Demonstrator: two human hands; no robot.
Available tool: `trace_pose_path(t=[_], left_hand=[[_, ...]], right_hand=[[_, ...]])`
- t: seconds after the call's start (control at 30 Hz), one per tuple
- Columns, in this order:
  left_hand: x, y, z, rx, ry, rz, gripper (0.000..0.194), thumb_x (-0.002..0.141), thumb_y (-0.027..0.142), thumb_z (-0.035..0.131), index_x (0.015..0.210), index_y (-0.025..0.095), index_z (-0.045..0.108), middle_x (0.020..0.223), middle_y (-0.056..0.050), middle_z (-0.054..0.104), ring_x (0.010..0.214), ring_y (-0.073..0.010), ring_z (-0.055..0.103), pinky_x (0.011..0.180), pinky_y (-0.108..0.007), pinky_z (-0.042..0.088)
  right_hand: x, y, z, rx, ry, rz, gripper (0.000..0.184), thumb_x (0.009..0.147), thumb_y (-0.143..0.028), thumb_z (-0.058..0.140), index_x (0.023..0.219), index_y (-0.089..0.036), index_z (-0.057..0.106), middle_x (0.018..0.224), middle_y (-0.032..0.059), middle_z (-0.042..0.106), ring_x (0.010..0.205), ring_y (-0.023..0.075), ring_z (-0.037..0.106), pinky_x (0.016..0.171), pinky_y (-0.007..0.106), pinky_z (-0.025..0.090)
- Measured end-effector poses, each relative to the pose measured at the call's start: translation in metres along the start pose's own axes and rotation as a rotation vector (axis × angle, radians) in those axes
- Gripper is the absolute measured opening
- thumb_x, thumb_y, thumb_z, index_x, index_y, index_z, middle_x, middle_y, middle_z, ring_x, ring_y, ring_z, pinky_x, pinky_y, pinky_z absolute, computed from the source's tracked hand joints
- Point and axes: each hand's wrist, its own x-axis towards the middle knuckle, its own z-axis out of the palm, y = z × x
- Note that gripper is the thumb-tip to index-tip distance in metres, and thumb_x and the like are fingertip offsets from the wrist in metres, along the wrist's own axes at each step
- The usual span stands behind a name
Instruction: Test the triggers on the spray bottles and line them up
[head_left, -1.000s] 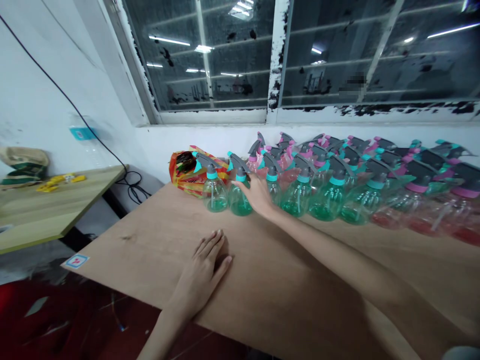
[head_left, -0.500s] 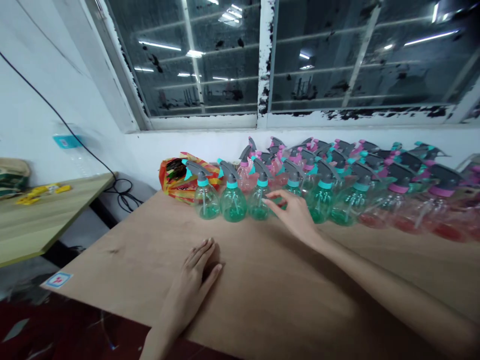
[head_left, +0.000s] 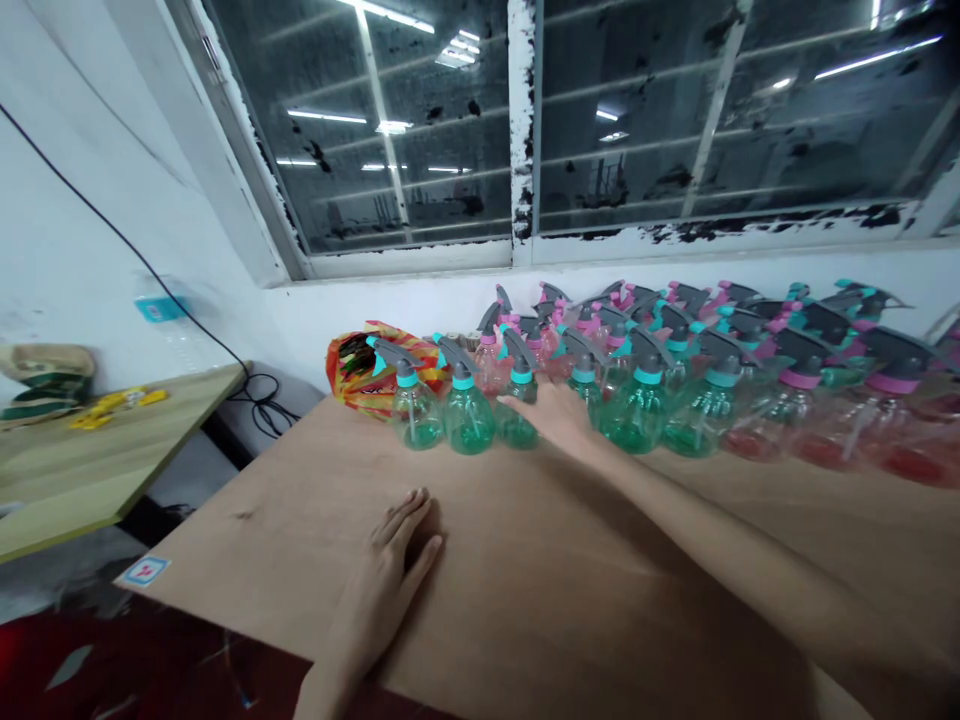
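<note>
Right hand (head_left: pixel 553 412): thumb extended, other fingers' closure can't be told | left hand (head_left: pixel 386 570): fingers together, thumb spread, on tabletop (head_left: pixel 270 530) | green-filled spray bottle (head_left: pixel 517 432): upright, front row, at right thumb | risk: sideways nudge could topple neighbouring bottle (head_left: pixel 469 422)

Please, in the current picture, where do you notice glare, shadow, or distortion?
Head view: lamp reflections glare in the dark window; head view: a shadow lies on the table below the right arm, and a smaller one beside the left hand; head view: spray bottles toward the right edge look stretched, likely from wide-angle distortion.
</note>
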Motion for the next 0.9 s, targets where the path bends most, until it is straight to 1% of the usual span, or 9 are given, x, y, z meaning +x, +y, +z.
trace_pose_path(t=[0.13, 0.27, 0.4, 0.53, 0.63, 0.67, 0.73, 0.8, 0.9], left_hand=[[0.001, -0.002, 0.001, -0.029, 0.008, 0.013, 0.038, 0.094, 0.037, 0.044, 0.129, 0.021, 0.046, 0.139, -0.008, 0.047, 0.129, -0.0244, 0.042, 0.107, -0.048, 0.033], [0.004, -0.003, -0.002, -0.079, -0.026, -0.018, 0.038, 0.093, 0.041, 0.045, 0.126, 0.022, 0.051, 0.140, -0.007, 0.046, 0.129, -0.0253, 0.041, 0.107, -0.048, 0.033], [0.008, 0.010, -0.008, -0.155, -0.083, -0.067, 0.043, 0.089, 0.045, 0.049, 0.127, 0.024, 0.049, 0.140, -0.006, 0.046, 0.131, -0.0273, 0.038, 0.106, -0.050, 0.033], [0.011, 0.052, -0.011, -0.177, -0.187, -0.086, 0.060, 0.085, 0.050, 0.055, 0.136, 0.025, 0.038, 0.141, -0.008, 0.044, 0.129, -0.0297, 0.041, 0.105, -0.053, 0.033], [0.014, 0.093, -0.002, -0.162, -0.276, 0.012, 0.074, 0.079, 0.054, 0.062, 0.141, 0.030, 0.031, 0.145, -0.008, 0.038, 0.132, -0.0340, 0.034, 0.107, -0.058, 0.025], [0.016, 0.106, 0.003, -0.187, -0.299, 0.046, 0.082, 0.076, 0.056, 0.065, 0.144, 0.030, 0.026, 0.146, -0.009, 0.036, 0.133, -0.0350, 0.031, 0.107, -0.059, 0.022], [0.020, 0.130, 0.018, -0.323, -0.386, 0.110, 0.094, 0.074, 0.054, 0.068, 0.147, 0.025, 0.016, 0.148, -0.013, 0.032, 0.133, -0.0346, 0.032, 0.107, -0.056, 0.026], [0.025, 0.149, 0.036, -0.460, -0.407, 0.175, 0.096, 0.073, 0.051, 0.070, 0.146, 0.024, 0.015, 0.148, -0.014, 0.030, 0.134, -0.0337, 0.029, 0.107, -0.055, 0.027], [0.034, 0.173, 0.057, -0.575, -0.422, 0.222, 0.091, 0.073, 0.045, 0.072, 0.144, 0.025, 0.019, 0.143, -0.012, 0.038, 0.131, -0.0328, 0.035, 0.104, -0.053, 0.032]], right_hand=[[-0.012, -0.001, -0.010, -0.047, -0.032, -0.021, 0.070, 0.079, -0.066, 0.046, 0.113, -0.006, 0.058, 0.088, 0.0235, 0.069, 0.079, 0.0362, 0.067, 0.057, 0.041, 0.047], [-0.039, 0.000, -0.029, -0.081, -0.063, -0.069, 0.074, 0.079, -0.067, 0.045, 0.114, -0.003, 0.057, 0.080, 0.0212, 0.070, 0.073, 0.0375, 0.067, 0.053, 0.042, 0.045], [-0.071, 0.008, -0.051, -0.110, -0.088, -0.148, 0.075, 0.080, -0.068, 0.044, 0.113, -0.003, 0.057, 0.079, 0.0202, 0.070, 0.069, 0.0387, 0.067, 0.051, 0.042, 0.044], [-0.100, 0.025, -0.073, -0.132, -0.115, -0.239, 0.070, 0.080, -0.067, 0.045, 0.110, -0.006, 0.059, 0.088, 0.0191, 0.069, 0.073, 0.0366, 0.067, 0.053, 0.041, 0.045], [-0.119, 0.042, -0.087, -0.121, -0.140, -0.306, 0.070, 0.078, -0.069, 0.046, 0.108, -0.008, 0.059, 0.092, 0.0174, 0.069, 0.074, 0.0345, 0.067, 0.055, 0.041, 0.047], [-0.124, 0.048, -0.091, -0.111, -0.150, -0.321, 0.070, 0.077, -0.070, 0.046, 0.106, -0.008, 0.060, 0.091, 0.0169, 0.070, 0.074, 0.0340, 0.067, 0.056, 0.041, 0.047], [-0.134, 0.060, -0.100, -0.100, -0.154, -0.324, 0.069, 0.075, -0.071, 0.048, 0.102, -0.009, 0.061, 0.088, 0.0156, 0.070, 0.073, 0.0335, 0.067, 0.057, 0.041, 0.048], [-0.143, 0.072, -0.111, -0.105, -0.134, -0.322, 0.068, 0.073, -0.072, 0.050, 0.100, -0.010, 0.063, 0.087, 0.0149, 0.070, 0.072, 0.0336, 0.068, 0.056, 0.042, 0.049], [-0.152, 0.091, -0.130, -0.109, -0.109, -0.341, 0.068, 0.072, -0.071, 0.052, 0.100, -0.010, 0.063, 0.085, 0.0151, 0.070, 0.075, 0.0343, 0.068, 0.058, 0.043, 0.050]])
